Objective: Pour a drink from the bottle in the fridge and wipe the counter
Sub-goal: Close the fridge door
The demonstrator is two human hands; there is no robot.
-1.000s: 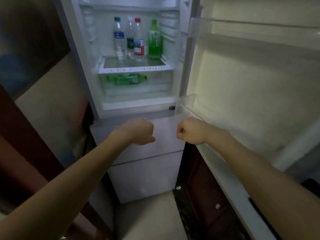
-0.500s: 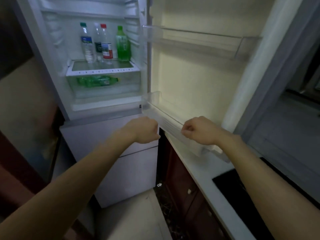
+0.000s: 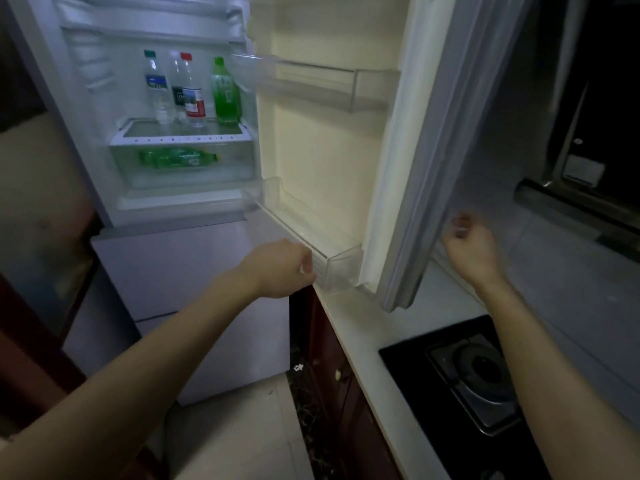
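Four plastic bottles (image 3: 193, 98) are standing on the fridge's glass shelf (image 3: 180, 137). You are swinging the white door (image 3: 329, 161) wider than before, clearing your reach; left hand (image 3: 277, 268) fisted empty, right hand (image 3: 467, 245) loosely curled, empty.

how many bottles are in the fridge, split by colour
clear bottles: 3, green-capped bottle, red-capped bottle, dark-labelled bottle behind them
green bottles: 2, upright green bottle on the shelf, lying green bottle in the drawer
total: 5
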